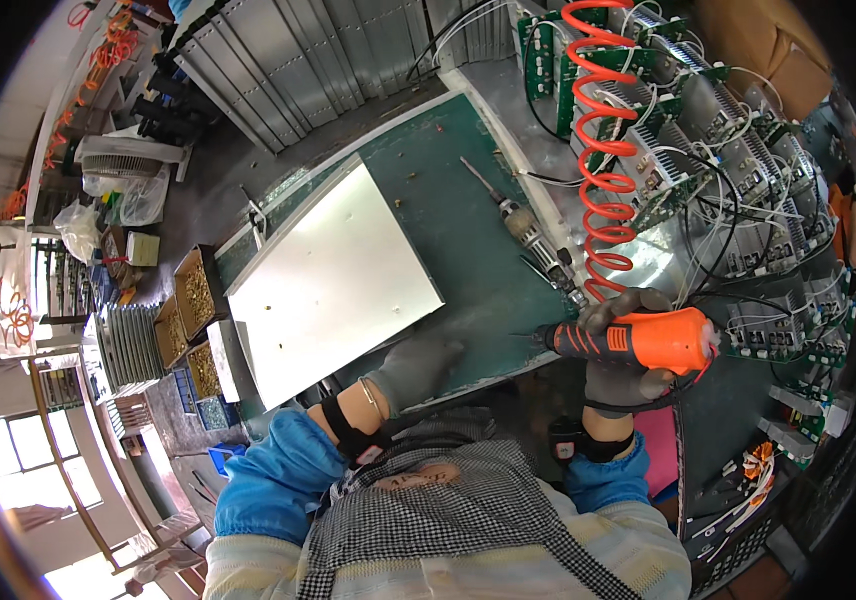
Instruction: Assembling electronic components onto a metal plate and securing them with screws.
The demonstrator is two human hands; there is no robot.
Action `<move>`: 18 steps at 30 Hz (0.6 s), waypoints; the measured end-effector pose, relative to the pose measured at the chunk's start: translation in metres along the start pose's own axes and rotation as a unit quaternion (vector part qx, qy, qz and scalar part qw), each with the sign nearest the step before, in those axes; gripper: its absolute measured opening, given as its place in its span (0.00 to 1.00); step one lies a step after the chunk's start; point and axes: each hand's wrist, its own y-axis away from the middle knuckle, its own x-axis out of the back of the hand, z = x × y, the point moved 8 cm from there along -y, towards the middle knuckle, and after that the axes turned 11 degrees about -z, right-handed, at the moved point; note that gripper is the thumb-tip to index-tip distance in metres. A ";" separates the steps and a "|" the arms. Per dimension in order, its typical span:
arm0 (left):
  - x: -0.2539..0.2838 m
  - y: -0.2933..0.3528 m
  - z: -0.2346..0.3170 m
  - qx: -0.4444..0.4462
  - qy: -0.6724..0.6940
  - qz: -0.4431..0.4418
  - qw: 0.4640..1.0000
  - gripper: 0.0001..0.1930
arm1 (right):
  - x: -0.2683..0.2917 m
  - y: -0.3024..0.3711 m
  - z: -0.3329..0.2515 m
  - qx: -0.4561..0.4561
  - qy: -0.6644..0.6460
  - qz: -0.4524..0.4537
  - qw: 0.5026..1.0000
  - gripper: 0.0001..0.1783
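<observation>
Keep the orange-and-black power driver (673, 341) (aimed leftward, by the near edge of the green bench (468, 315)) level and clear of the left hand (414, 375). Held in the gloved right hand (616, 384), with fingers and thumb wrapped round it. With the left, near the lower edge of the white panel (338, 280): apparently holding nothing, though too blurred to tell how far spread.

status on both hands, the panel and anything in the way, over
Right hand gripping orange-and-black power tool. Left hand beside white rectangular panel, grip unclear. Panel on green tabletop. Red coiled hose near right hand, possible snag.
</observation>
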 end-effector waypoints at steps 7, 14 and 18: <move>-0.016 0.035 -0.034 -0.014 0.019 0.043 0.999 0.16 | 0.009 -0.002 -0.023 0.021 0.009 0.022 0.999 0.47; 0.003 0.054 -0.038 -0.030 0.209 0.117 0.970 0.16 | -0.016 -0.015 -0.020 0.008 -0.078 -0.012 0.997 0.46; 0.016 0.043 -0.028 -0.024 0.205 0.179 0.962 0.19 | -0.033 -0.028 -0.020 -0.005 -0.067 -0.037 0.997 0.46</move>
